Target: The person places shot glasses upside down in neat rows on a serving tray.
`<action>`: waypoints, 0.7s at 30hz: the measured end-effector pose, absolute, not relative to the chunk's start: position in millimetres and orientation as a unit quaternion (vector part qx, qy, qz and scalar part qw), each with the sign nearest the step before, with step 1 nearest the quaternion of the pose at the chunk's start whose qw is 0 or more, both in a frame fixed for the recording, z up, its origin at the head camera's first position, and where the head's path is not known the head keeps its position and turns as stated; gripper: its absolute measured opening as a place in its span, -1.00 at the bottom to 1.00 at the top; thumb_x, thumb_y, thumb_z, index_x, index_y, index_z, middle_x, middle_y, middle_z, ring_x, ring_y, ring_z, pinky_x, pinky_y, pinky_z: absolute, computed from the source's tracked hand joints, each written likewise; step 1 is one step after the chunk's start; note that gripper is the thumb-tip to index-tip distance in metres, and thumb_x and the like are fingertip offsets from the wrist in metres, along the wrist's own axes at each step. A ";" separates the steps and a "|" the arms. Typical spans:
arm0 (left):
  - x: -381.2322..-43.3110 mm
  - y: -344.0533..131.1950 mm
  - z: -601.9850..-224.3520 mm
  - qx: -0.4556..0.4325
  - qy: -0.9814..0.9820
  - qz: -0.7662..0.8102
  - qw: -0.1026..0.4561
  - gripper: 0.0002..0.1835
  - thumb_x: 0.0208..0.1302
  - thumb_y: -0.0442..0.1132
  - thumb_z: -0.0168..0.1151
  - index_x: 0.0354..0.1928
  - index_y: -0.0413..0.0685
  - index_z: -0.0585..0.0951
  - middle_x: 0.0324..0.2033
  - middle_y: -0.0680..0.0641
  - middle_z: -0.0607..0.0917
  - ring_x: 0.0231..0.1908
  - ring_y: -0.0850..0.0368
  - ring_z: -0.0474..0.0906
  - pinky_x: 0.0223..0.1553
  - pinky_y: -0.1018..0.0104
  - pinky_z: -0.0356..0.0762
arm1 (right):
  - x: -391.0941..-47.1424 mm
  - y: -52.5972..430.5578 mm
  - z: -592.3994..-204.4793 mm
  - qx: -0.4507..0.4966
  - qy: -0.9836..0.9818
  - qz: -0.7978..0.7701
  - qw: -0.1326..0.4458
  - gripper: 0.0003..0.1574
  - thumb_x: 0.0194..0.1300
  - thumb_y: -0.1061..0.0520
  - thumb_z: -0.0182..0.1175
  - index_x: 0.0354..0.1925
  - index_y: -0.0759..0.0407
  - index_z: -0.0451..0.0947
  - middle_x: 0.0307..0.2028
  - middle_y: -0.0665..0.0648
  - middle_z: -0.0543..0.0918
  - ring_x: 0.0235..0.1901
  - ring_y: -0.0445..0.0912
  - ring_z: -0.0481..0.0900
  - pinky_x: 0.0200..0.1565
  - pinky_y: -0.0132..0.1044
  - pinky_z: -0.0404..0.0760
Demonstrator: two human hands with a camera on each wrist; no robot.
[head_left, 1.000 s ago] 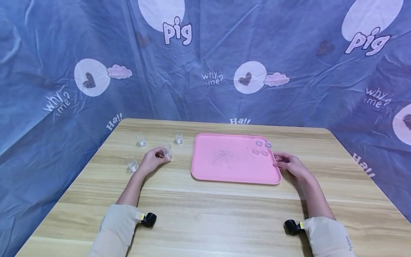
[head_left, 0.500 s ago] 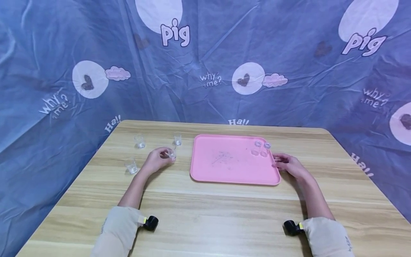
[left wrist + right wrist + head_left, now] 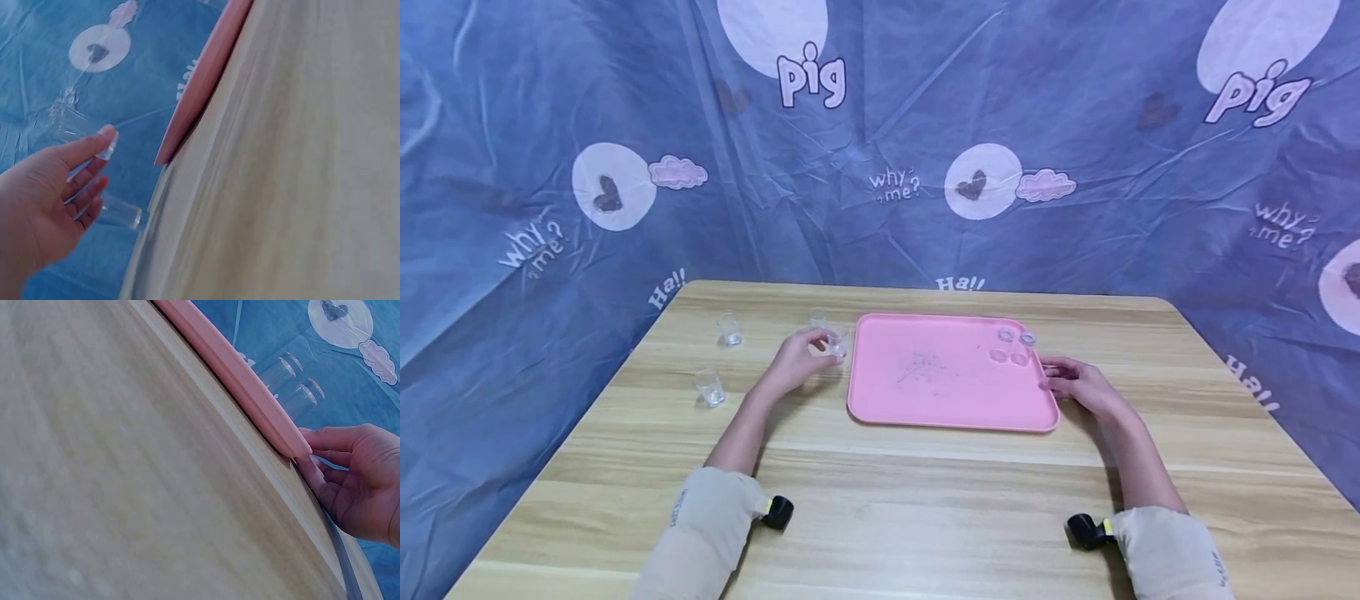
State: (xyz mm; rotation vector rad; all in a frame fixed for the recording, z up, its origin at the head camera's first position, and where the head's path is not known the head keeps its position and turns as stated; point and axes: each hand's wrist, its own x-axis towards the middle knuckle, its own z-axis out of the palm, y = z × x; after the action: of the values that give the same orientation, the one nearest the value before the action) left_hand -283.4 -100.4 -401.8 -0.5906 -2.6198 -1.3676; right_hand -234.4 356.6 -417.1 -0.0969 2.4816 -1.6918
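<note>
My left hand (image 3: pixel 800 360) pinches a small clear shot glass (image 3: pixel 837 343) between thumb and fingers, just off the left edge of the pink tray (image 3: pixel 955 412). In the left wrist view the held shot glass (image 3: pixel 75 125) shows its thick base by the thumb tip, and a second glass (image 3: pixel 122 211) stands beyond the fingers. At the tray's other end my right hand (image 3: pixel 1078 386) grips the rim, thumb on the near side and fingers behind. Two clear glasses (image 3: pixel 1006 336) stand in the tray's far right corner, close to that hand.
On the left of the wooden table (image 3: pixel 880 517) stand a clear glass (image 3: pixel 728 330) and, nearer, another glass (image 3: pixel 710 389). Behind the held one, a further glass (image 3: pixel 817 317) is partly covered. A blue printed cloth (image 3: pixel 880 225) hangs around the table's back and sides.
My left hand has carried the shot glass to the right, up to the tray's left edge, now overlapping the glass behind. The right hand stays at the tray rim.
</note>
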 end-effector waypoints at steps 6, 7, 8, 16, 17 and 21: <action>-290.1 -76.3 -386.8 -0.219 -0.864 -0.448 0.067 -0.56 -0.03 -0.32 0.39 -0.05 -0.29 0.57 -0.24 -0.17 0.62 -0.21 -0.04 0.51 -0.20 0.18 0.46 | -234.3 358.3 -417.6 -0.036 0.825 -0.560 0.064 -0.31 0.25 0.31 0.12 0.23 0.59 0.10 -0.10 0.33 0.49 -0.31 -0.29 0.53 -0.25 -0.40 0.55; -291.5 -72.0 -384.9 -0.224 -0.864 -0.446 0.069 -0.56 -0.03 -0.31 0.39 -0.05 -0.29 0.57 -0.25 -0.16 0.62 -0.22 -0.03 0.51 -0.20 0.19 0.45 | -234.3 358.5 -417.7 -0.034 0.825 -0.560 0.063 -0.32 0.25 0.31 0.12 0.23 0.58 0.11 -0.11 0.31 0.50 -0.32 -0.29 0.53 -0.25 -0.40 0.55; -292.8 -67.8 -382.9 -0.229 -0.864 -0.443 0.068 -0.57 -0.03 -0.30 0.40 -0.05 -0.28 0.58 -0.25 -0.15 0.62 -0.21 -0.02 0.51 -0.20 0.20 0.45 | -234.3 358.6 -417.6 -0.035 0.826 -0.560 0.063 -0.32 0.25 0.31 0.12 0.23 0.58 0.11 -0.12 0.30 0.50 -0.32 -0.29 0.53 -0.25 -0.40 0.55; -302.9 -34.1 -371.3 -0.255 -0.860 -0.440 0.041 -0.58 -0.02 -0.29 0.40 -0.07 -0.28 0.58 -0.29 -0.12 0.61 -0.22 0.02 0.49 -0.22 0.30 0.44 | -233.5 357.9 -417.3 -0.041 0.828 -0.556 0.063 -0.32 0.25 0.31 0.12 0.22 0.59 0.11 -0.12 0.33 0.49 -0.31 -0.29 0.52 -0.25 -0.40 0.55; -304.1 -29.9 -370.0 -0.260 -0.858 -0.441 0.038 -0.58 -0.03 -0.30 0.40 -0.08 -0.28 0.59 -0.30 -0.12 0.61 -0.23 0.02 0.49 -0.22 0.31 0.44 | -233.4 357.8 -417.2 -0.041 0.828 -0.556 0.063 -0.32 0.25 0.31 0.12 0.22 0.58 0.11 -0.12 0.33 0.49 -0.31 -0.29 0.52 -0.25 -0.40 0.55; -307.7 -13.6 -365.7 -0.272 -0.857 -0.437 0.031 -0.63 -0.03 -0.30 0.40 -0.12 -0.28 0.60 -0.33 -0.12 0.62 -0.25 0.04 0.50 -0.21 0.35 0.44 | -234.1 357.1 -417.4 -0.038 0.827 -0.558 0.061 -0.32 0.24 0.30 0.13 0.22 0.57 0.12 -0.16 0.25 0.51 -0.32 -0.29 0.52 -0.25 -0.41 0.54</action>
State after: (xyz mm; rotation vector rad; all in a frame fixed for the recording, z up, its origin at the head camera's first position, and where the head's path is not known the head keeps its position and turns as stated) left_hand -307.7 -13.6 -365.7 -0.8379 -2.6398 -1.3468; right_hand -234.1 357.1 -417.4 -0.1140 2.5010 -1.6875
